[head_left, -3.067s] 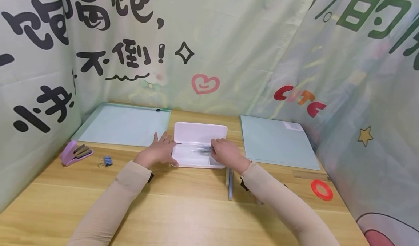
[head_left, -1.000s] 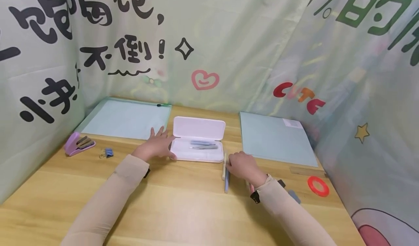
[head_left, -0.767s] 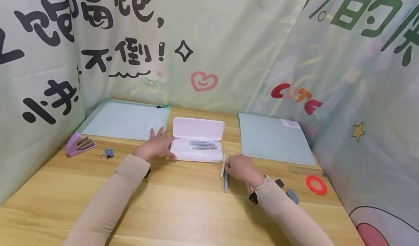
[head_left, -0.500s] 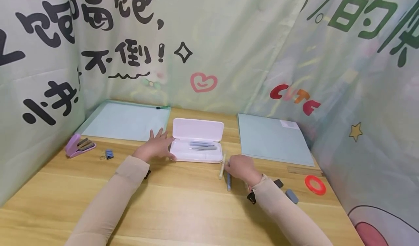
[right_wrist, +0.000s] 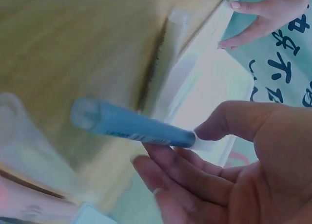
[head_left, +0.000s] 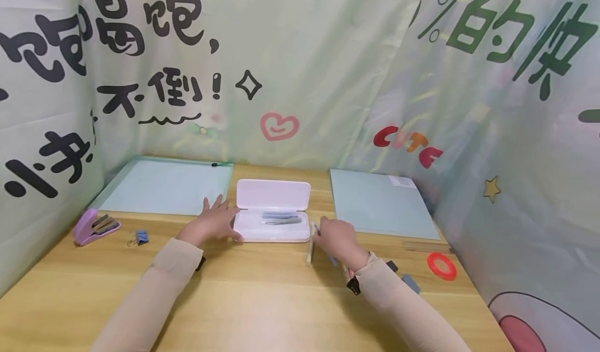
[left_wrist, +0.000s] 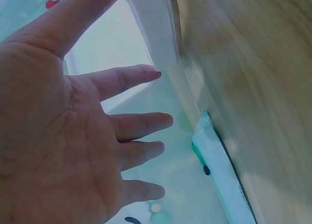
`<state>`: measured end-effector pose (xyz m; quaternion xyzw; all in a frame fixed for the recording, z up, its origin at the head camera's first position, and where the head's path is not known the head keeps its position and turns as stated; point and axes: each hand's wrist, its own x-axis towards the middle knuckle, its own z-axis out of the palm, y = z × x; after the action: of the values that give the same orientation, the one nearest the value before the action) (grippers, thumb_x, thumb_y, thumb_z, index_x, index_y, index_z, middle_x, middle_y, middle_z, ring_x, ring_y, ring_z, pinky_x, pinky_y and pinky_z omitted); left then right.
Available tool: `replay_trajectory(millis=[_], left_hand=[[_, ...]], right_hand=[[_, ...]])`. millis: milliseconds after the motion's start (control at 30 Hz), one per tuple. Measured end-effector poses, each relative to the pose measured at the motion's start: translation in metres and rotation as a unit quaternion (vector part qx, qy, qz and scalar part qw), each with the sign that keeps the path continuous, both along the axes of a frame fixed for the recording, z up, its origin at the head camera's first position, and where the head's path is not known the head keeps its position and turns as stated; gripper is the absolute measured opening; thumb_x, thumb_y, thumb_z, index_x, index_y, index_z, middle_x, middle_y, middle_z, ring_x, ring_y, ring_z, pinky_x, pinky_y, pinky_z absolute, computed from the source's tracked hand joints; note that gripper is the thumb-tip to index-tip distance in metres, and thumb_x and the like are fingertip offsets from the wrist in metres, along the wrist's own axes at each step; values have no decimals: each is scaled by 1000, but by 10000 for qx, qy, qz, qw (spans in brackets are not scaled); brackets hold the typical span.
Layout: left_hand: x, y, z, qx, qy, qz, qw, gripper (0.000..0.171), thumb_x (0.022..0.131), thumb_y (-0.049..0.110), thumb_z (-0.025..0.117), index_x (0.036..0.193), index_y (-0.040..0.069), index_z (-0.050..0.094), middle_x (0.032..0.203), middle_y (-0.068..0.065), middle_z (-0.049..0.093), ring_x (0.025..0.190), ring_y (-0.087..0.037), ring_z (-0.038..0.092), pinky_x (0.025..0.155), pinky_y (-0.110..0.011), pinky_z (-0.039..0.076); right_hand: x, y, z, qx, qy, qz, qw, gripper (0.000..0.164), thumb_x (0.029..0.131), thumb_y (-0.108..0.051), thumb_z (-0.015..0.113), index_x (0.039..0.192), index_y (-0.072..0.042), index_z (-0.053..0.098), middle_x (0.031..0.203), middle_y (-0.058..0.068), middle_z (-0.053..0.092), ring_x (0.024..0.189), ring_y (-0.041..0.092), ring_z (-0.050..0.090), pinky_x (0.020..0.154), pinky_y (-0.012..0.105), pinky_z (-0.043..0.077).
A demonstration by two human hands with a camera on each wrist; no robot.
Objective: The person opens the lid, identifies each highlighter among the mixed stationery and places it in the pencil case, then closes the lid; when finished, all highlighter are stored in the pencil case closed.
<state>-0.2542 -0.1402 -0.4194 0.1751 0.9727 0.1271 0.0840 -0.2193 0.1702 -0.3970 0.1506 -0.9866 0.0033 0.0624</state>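
Observation:
A white pencil case (head_left: 274,195) lies open at mid-table, with several slim pens (head_left: 281,219) in its tray. My left hand (head_left: 211,224) rests at its left side, thumb by the front corner. Its fingers (left_wrist: 141,125) are spread straight in the left wrist view. To the right of the case, my right hand (head_left: 339,241) pinches a blue marker (right_wrist: 131,124) by one end between thumb and fingers. A cream marker (head_left: 310,251) lies on the table just left of that hand. More thick markers (right_wrist: 34,141) show blurred at the left of the right wrist view.
Purple stapler-like case (head_left: 96,228) and binder clips (head_left: 140,237) sit at left. Pale blue folders (head_left: 384,203) lie behind on both sides. A red ring (head_left: 442,266), grey-blue eraser (head_left: 411,283), small black block (head_left: 391,266) and ruler (head_left: 426,247) are at right.
My right hand has gone from over the case tray, where slim pens now lie, to the markers at right. It has tilted the blue marker off its earlier line. My left hand stays put.

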Motion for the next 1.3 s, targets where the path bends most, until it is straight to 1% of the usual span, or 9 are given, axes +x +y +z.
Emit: replay_trajectory(millis=[67, 167, 300, 367, 500, 600, 867, 1033, 1300], left_hand=[[1, 0, -1, 12, 3, 0, 10000, 92, 60, 59, 65, 133, 11, 36, 136, -27, 21, 126, -41, -6, 89, -61, -14], [1, 1, -3, 49, 0, -33, 10000, 92, 60, 59, 65, 132, 10, 36, 135, -28, 20, 125, -42, -5, 88, -61, -15], [1, 0, -4, 17, -15, -29, 10000, 92, 60, 59, 65, 132, 10, 36, 135, -28, 20, 125, -43, -4, 88, -61, -15], [1, -1, -5, 19, -6, -4, 10000, 91, 60, 58, 65, 132, 9, 37, 135, -29, 20, 125, -44, -4, 88, -61, -15], [4, -2, -3, 51, -2, 39, 10000, 90, 60, 57, 66, 130, 7, 39, 134, -31, 20, 124, -45, -4, 88, -62, -14], [6, -2, -2, 75, -49, 47, 9999, 91, 60, 57, 67, 130, 6, 39, 134, -31, 20, 124, -46, -3, 88, -62, -13], [4, 3, 1, 15, 30, -4, 10000, 92, 61, 57, 66, 130, 4, 38, 133, -33, 20, 123, -47, -1, 88, -63, -11], [1, 4, 2, 3, 15, -32, 10000, 94, 60, 59, 65, 131, 4, 37, 133, -33, 19, 123, -48, -1, 88, -64, -11], [-1, 3, -3, 46, 90, -32, 9999, 94, 59, 58, 66, 131, 5, 37, 134, -31, 20, 124, -46, -1, 89, -62, -11]], right_hand=[[-1, -4, 0, 12, 568, 292, 9980, 18, 74, -21, 51, 61, -14, 41, 45, -4, 35, 39, 11, 32, 33, 29, 27], [-5, -11, 0, 0, 1400, 780, 9871, 19, 72, -19, 53, 61, -15, 38, 44, -6, 30, 38, 10, 28, 30, 27, 23], [-17, -25, 0, -5, 1879, 1391, 9723, 19, 72, -21, 55, 63, -16, 39, 46, -9, 32, 39, 8, 30, 30, 24, 23], [-25, -34, -2, 143, 1828, 1738, 9676, 16, 75, -24, 56, 67, -16, 43, 50, -9, 38, 42, 7, 34, 33, 22, 26], [-39, -52, -7, 639, 1432, 2296, 9606, 15, 82, -29, 54, 80, -14, 52, 64, -7, 50, 57, 10, 45, 46, 23, 37], [-45, -62, -12, 924, 1253, 2481, 9561, 16, 84, -30, 53, 86, -14, 55, 72, -6, 54, 66, 11, 50, 54, 25, 41], [-52, -81, -21, 1357, 1055, 2462, 9539, 16, 88, -23, 46, 95, -16, 58, 80, -5, 57, 71, 12, 51, 56, 25, 41], [-52, -88, -23, 1674, 1071, 2453, 9488, 15, 88, -21, 45, 94, -17, 58, 81, -4, 56, 72, 12, 51, 53, 25, 41], [-46, -84, -26, 1803, 751, 2291, 9536, 18, 88, -19, 44, 101, -19, 57, 90, -4, 55, 79, 11, 51, 60, 25, 43]])
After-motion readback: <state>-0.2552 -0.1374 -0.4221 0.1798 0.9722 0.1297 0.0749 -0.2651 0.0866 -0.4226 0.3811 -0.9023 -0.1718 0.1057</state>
